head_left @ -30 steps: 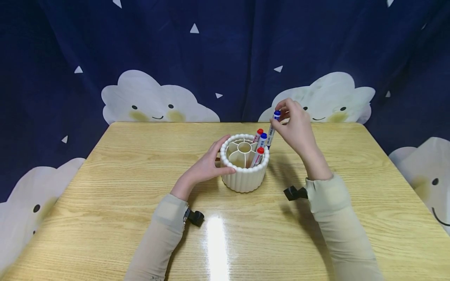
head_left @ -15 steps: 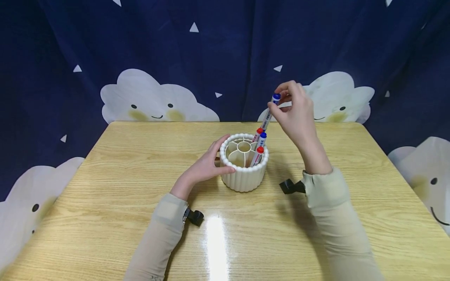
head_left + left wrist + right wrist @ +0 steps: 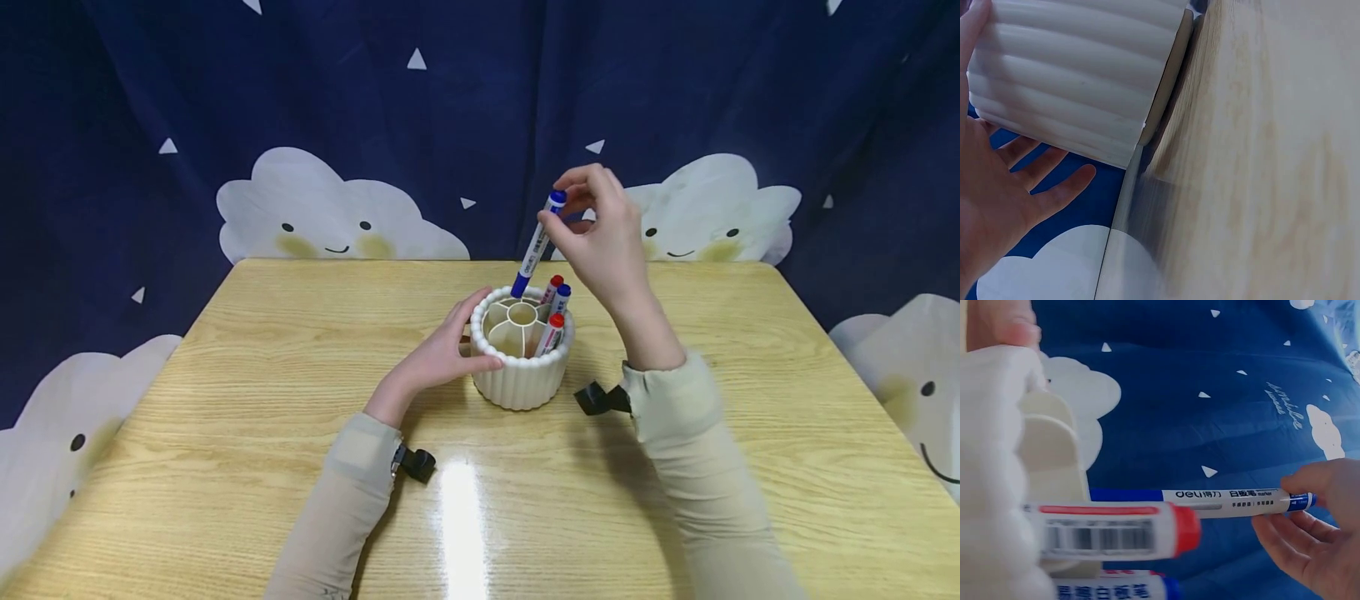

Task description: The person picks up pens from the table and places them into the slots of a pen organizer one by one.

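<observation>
A white ribbed pen holder with a beaded rim and divided compartments stands upright on the table. My left hand grips its left side, thumb at the front of the rim and fingers round the back. Between thumb and fingers, my right hand pinches a blue whiteboard marker by its upper end. The marker tilts, its lower blue end right at the back of the rim. On the holder's right side stand a red-ended marker, another red-ended marker and a blue-ended marker.
The holder stands on a wooden table whose back edge lies behind it. A dark blue curtain with white clouds and triangles hangs beyond. Each sleeve carries a black wrist camera, such as the right one.
My right hand has lifted the blue marker from beside the holder's right side, then carried it left over the back of the rim. My left hand has stayed on the holder.
</observation>
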Tool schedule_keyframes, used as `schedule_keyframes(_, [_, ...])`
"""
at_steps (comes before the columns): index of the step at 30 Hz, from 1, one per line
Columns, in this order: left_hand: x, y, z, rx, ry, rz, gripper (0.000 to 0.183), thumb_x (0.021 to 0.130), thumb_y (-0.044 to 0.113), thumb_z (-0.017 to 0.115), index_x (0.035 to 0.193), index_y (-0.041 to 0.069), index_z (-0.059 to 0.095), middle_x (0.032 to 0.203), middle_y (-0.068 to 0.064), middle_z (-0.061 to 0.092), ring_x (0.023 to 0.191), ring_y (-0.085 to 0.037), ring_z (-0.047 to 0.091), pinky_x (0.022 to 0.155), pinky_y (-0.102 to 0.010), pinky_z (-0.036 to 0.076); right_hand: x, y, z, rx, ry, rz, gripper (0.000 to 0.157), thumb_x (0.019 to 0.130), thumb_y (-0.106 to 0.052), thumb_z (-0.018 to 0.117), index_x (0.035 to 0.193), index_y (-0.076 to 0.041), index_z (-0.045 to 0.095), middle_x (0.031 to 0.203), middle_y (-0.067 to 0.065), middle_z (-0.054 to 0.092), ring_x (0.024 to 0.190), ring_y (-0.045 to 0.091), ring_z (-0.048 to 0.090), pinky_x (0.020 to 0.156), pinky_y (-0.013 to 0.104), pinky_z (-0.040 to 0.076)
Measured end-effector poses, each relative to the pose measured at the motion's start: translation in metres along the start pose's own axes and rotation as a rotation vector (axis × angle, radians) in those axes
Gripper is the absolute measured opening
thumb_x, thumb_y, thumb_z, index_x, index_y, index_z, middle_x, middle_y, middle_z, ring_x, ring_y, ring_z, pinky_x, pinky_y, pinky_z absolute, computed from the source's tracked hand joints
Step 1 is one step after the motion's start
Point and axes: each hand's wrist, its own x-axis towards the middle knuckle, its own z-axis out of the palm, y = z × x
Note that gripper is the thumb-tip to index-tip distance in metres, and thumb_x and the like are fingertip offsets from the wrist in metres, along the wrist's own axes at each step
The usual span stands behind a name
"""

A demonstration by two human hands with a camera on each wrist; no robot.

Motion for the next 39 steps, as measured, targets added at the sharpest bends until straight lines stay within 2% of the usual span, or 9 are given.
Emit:
schedule_keyframes(5, [0.0,0.001,0.0,0.009,-0.003,0.014,0.091,0.07,0.027,0.069,0.137,0.016,0.01,0.138,-0.007,0.016,0.115,-0.019,0.034,0.088,-0.031,0.039,-0.006,0.003,0.008,0.019,-0.056,-0.026,0.029,0.076,-0.02,0.063,0.098,-0.007,0.051,0.091,0.004,0.049,0.077,0.008,0.052,0.061,0.024,0.05])
schedule_keyframes(17, [-0.001,0.0,-0.001,0.002,-0.006,0.015,0.089,0.071,0.027,0.069,0.137,0.022,0.009,0.138,-0.005,0.015,0.116,-0.017,0.033,0.089,-0.03,0.039,-0.018,0.016,0.019,0.056,-0.197,-0.085,0.026,0.074,-0.015,0.064,0.096,-0.007,0.051,0.089,0.002,0.05,0.073,0.009,0.052,0.062,0.021,0.049])
schedule_keyframes(24, [0.0,-0.001,0.0,-0.015,-0.013,0.009,0.088,0.071,0.028,0.068,0.136,0.026,0.009,0.137,-0.004,0.016,0.115,-0.016,0.034,0.088,-0.03,0.039,-0.022,0.027,0.022,-0.008,-0.35,-0.076,0.023,0.074,-0.019,0.066,0.091,-0.009,0.053,0.088,-0.002,0.054,0.076,0.009,0.054,0.068,0.024,0.046])
schedule_keyframes(27, [0.0,-0.001,0.0,-0.016,-0.016,0.004,0.088,0.071,0.028,0.068,0.136,0.027,0.009,0.137,-0.004,0.016,0.115,-0.016,0.034,0.088,-0.029,0.039,-0.023,0.032,0.023,-0.039,-0.404,-0.068,0.02,0.074,-0.022,0.065,0.089,-0.012,0.054,0.086,-0.003,0.056,0.078,0.01,0.053,0.064,0.026,0.045])
schedule_keyframes(33, [-0.001,-0.003,0.0,-0.024,-0.017,-0.002,0.088,0.071,0.029,0.068,0.136,0.028,0.009,0.136,-0.002,0.017,0.114,-0.015,0.035,0.088,-0.029,0.039,-0.025,0.038,0.026,-0.092,-0.485,-0.015,0.018,0.073,-0.027,0.066,0.086,-0.018,0.058,0.082,-0.004,0.059,0.079,0.01,0.051,0.062,0.027,0.045])
schedule_keyframes(39, [0.0,-0.003,0.0,-0.021,-0.016,0.007,0.088,0.071,0.029,0.068,0.136,0.028,0.008,0.137,-0.003,0.016,0.114,-0.015,0.035,0.087,-0.029,0.039,-0.027,0.039,0.028,-0.102,-0.544,0.003,0.014,0.073,-0.025,0.067,0.084,-0.019,0.061,0.082,-0.004,0.06,0.078,0.012,0.052,0.061,0.025,0.043])
